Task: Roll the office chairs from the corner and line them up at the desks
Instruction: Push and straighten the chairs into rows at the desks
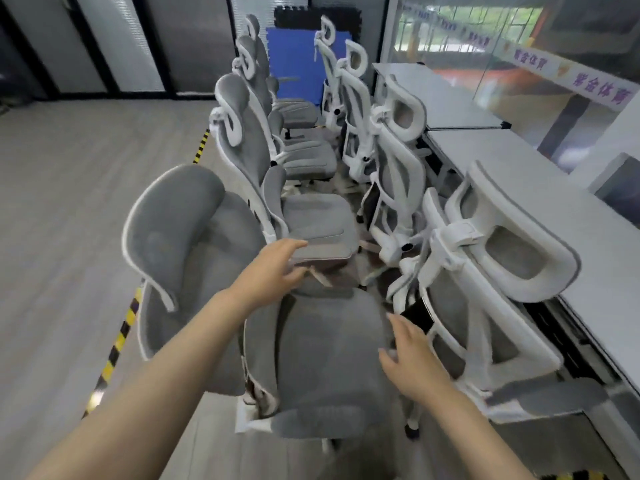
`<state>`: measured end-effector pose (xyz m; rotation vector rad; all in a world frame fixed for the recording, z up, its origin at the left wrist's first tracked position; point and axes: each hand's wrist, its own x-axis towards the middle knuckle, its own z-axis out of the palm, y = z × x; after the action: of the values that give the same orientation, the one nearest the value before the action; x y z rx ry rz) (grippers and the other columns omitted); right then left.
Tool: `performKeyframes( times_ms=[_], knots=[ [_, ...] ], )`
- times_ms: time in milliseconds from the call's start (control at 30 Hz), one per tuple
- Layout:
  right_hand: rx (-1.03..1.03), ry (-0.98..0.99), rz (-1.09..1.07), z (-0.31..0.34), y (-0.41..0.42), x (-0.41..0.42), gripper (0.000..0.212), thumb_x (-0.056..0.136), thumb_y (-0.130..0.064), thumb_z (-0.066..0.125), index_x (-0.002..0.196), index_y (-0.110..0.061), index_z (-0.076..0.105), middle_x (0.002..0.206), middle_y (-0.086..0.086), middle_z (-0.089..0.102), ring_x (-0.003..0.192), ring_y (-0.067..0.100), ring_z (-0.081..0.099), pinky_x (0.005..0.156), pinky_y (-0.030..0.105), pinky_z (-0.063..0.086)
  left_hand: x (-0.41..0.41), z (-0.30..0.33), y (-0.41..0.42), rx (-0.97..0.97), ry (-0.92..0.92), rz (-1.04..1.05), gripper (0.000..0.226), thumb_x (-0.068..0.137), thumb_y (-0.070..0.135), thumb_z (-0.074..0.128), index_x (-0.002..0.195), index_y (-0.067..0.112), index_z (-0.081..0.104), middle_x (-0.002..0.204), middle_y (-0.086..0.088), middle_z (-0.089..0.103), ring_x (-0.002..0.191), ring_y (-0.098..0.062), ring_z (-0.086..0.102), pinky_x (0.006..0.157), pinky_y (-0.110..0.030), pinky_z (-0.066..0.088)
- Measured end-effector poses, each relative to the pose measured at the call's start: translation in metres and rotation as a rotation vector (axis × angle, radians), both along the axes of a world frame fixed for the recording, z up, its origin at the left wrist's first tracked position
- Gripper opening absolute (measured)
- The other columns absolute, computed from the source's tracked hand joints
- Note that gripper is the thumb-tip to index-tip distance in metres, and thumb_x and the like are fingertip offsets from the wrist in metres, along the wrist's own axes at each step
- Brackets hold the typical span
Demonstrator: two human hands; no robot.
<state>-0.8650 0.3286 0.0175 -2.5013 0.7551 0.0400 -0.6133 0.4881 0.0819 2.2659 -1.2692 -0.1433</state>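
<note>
Grey mesh covers the nearest chair (322, 355), which stands in the aisle facing the white desks (512, 157), with a row of chairs already backed up to them on the right. Both hands reach over its seat: the left hand (273, 268) is spread open near the seat of the next chair ahead (315, 220), the right hand (412, 355) open at the seat's right edge, neither gripping anything. Judging by this, a chair is being picked; next comes a firm hold and a push deskward.
</note>
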Motion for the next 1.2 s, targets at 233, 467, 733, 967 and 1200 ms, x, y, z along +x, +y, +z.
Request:
performKeyframes(
  times_ms=[233,467,733,967,1200],
  knots=[
    [0.152,0.072,0.308,-0.005,0.121,0.073,0.068,0.098,-0.033,0.049,0.153,-0.017,0.014,0.159,0.005,0.017,0.146,0.019,0.016,0.115,0.026,0.015,0.021,0.042,0.113,-0.029,-0.408,0.123,0.049,0.083,0.035,0.051,0.127,0.014,0.055,0.13,-0.006,0.056,0.126,-0.029,0.047,0.108,-0.045,0.034],
    [0.249,0.172,0.512,0.004,0.211,0.142,0.084,0.093,-0.048,0.055,0.154,-0.019,0.005,0.161,0.004,0.011,0.147,0.021,0.014,0.118,0.034,0.019,0.061,0.049,0.171,0.097,-0.408,0.432,0.056,0.084,0.026,0.061,0.136,0.012,0.046,0.149,-0.014,0.036,0.141,-0.036,0.023,0.115,-0.051,0.018],
    [0.17,0.275,0.55,0.003,0.267,0.19,0.098,0.09,-0.052,0.056,0.154,-0.013,-0.008,0.162,0.009,-0.001,0.147,0.03,0.017,0.117,0.039,0.024,0.067,0.05,0.17,-0.025,0.065,0.514,0.063,0.091,0.025,0.054,0.147,0.014,0.027,0.157,-0.002,0.01,0.129,-0.019,0.037,0.091,-0.025,0.034],
    [0.035,0.329,0.505,-0.013,0.28,0.212,0.101,0.092,-0.048,0.051,0.148,0.005,-0.015,0.156,0.029,0.004,0.139,0.037,0.033,0.109,0.038,0.033,0.055,0.041,0.168,-0.146,0.138,0.555,0.057,0.091,0.015,0.051,0.145,0.015,0.033,0.16,0.001,-0.001,0.125,-0.02,0.041,0.081,-0.018,0.032],
    [0.132,0.365,0.528,-0.018,0.279,0.213,0.096,0.092,-0.031,0.051,0.148,-0.001,-0.022,0.158,0.023,-0.016,0.131,0.036,0.045,0.105,0.036,0.038,0.046,0.043,0.171,-0.145,0.11,0.57,0.056,0.092,0.016,0.049,0.146,0.015,0.033,0.16,0.002,0.0,0.113,-0.011,0.043,0.071,-0.012,0.034]
  ],
)
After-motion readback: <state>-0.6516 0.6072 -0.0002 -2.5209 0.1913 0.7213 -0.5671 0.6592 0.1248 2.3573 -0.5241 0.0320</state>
